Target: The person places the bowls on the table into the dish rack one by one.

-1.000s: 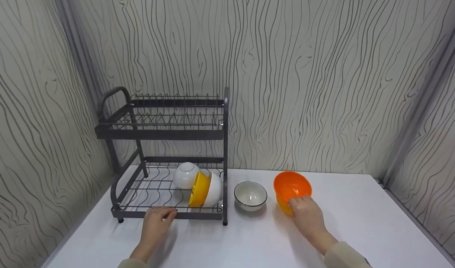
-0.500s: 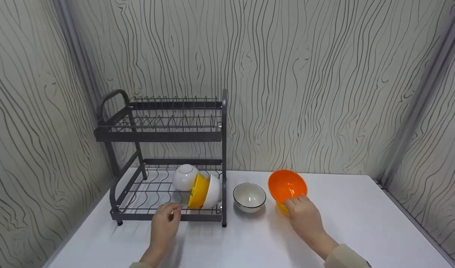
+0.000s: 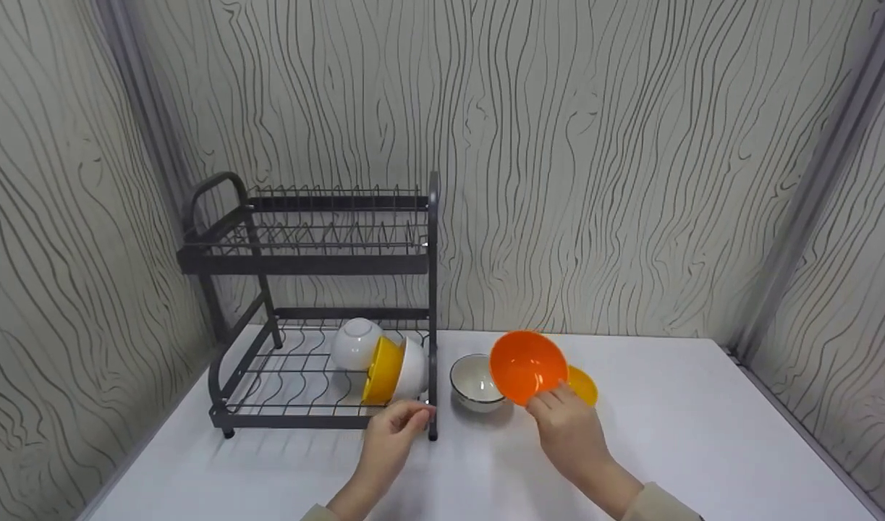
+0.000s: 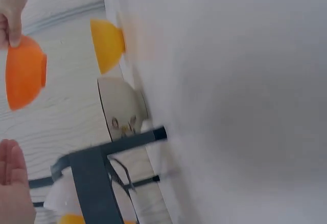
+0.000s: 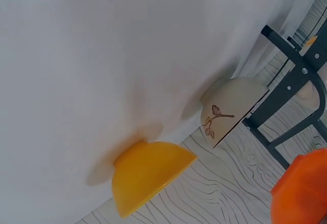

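My right hand pinches the near rim of an orange bowl, lifted off the table and tipped with its inside facing me. In the left wrist view the orange bowl hangs in the air from the fingers. A yellow bowl stands on the table behind the right hand. Left of it is an off-white bowl with a dark rim and a brown plant print, partly covered by the orange bowl. My left hand holds nothing, fingers relaxed, near the front right corner of the dish rack.
On the rack's lower tier, a white bowl lies upside down. A yellow bowl and another white bowl lean on edge near the right post. The upper tier has wire plate slots. Patterned walls enclose the white table.
The orange bowl has been lifted out of the yellow bowl and carried left, leaving the yellow one on the table. My left hand has moved right along the rack's front.
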`<state>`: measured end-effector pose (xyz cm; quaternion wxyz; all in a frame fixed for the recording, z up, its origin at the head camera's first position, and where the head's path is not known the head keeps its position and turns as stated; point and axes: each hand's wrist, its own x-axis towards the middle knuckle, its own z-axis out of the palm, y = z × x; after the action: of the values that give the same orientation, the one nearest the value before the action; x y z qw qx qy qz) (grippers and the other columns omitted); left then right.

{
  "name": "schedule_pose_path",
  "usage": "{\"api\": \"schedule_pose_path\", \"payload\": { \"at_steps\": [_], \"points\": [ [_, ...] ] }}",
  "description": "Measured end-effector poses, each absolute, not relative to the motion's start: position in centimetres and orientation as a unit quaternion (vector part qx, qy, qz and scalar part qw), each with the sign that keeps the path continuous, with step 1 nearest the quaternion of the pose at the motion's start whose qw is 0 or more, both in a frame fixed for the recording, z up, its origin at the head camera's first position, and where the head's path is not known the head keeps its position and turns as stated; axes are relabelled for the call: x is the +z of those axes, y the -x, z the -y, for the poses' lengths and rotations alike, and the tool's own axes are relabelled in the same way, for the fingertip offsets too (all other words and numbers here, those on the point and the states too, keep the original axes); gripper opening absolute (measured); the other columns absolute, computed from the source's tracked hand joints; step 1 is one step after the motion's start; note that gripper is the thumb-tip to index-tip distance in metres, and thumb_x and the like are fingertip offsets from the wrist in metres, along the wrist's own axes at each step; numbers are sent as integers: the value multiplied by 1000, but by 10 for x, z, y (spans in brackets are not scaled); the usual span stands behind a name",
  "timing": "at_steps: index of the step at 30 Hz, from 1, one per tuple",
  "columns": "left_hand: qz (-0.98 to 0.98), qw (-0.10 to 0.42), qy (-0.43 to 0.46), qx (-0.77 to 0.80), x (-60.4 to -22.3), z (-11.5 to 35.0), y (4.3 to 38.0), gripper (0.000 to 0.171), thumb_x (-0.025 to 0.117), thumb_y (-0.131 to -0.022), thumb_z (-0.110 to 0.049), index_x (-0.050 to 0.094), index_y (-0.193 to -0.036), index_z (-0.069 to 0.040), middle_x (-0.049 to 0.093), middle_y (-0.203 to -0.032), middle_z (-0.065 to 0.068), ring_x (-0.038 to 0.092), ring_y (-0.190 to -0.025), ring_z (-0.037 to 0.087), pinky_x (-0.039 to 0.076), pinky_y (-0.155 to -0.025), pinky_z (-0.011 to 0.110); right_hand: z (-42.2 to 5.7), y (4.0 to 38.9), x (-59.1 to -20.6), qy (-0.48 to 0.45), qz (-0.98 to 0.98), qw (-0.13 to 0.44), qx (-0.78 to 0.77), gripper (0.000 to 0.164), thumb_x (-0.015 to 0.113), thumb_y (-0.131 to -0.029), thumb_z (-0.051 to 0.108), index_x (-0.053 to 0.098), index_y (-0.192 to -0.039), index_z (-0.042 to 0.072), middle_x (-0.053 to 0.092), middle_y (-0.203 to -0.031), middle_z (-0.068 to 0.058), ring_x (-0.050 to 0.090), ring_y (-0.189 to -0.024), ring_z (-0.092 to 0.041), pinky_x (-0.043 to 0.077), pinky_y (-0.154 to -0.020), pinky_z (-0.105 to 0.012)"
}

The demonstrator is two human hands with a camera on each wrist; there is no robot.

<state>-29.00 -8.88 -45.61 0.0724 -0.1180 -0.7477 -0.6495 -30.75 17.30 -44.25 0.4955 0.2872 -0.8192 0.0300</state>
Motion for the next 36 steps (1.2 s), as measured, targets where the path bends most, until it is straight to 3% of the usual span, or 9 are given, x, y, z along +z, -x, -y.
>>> {"api": "schedule_pose_path", "payload": {
  "at_steps": [5,8,12,15,19,27,36],
  "points": [
    [682,-43,101,-723,-456,68,289,47,57,-90,-39,57,-118,0,62,-116,9,60,-107,17,50,-97,34,-158,296,-444,-310,811,495,41,9,72,-70,6,64,-71,11,69,-70,1,62,-68,-13,59,-73,-36],
    [640,-102,93,-756,-457,59,287,58,55,-91,-41,46,-129,1,56,-127,13,56,-117,23,46,-102,36,-150,289,-446,-330,805,491,44,7,66,-77,12,64,-71,12,69,-71,2,62,-70,-12,58,-75,-37],
    [576,-147,81,-800,-459,51,287,65,52,-92,-41,35,-138,1,53,-133,14,55,-120,24,42,-106,39,-141,282,-447,-346,798,491,47,29,49,-94,25,65,-73,14,70,-73,3,63,-72,-11,58,-79,-35],
    [536,-158,81,-825,-462,48,286,62,51,-93,-40,35,-139,-1,57,-127,9,59,-112,19,42,-106,37,-135,278,-447,-356,789,498,52,26,52,-93,25,66,-74,13,70,-73,3,62,-72,-11,57,-79,-36],
    [484,-167,82,-855,-465,47,285,55,49,-94,-39,41,-135,-4,62,-120,3,61,-103,13,46,-102,29,-130,274,-447,-366,783,499,63,10,65,-81,20,66,-73,13,69,-73,4,62,-72,-11,58,-78,-37],
    [412,-175,56,-892,-464,49,279,51,53,-93,-33,41,-134,-5,62,-120,2,60,-106,12,44,-102,25,-124,273,-451,-380,766,513,76,8,71,-69,17,66,-74,14,69,-74,4,62,-72,-11,58,-76,-37],
    [372,-166,39,-913,-464,56,277,41,55,-92,-21,45,-128,-4,65,-110,1,60,-101,9,47,-98,22,-117,268,-450,-372,793,475,80,7,69,-73,19,68,-79,15,71,-80,5,65,-78,-9,57,-81,-34]
  ]
}}
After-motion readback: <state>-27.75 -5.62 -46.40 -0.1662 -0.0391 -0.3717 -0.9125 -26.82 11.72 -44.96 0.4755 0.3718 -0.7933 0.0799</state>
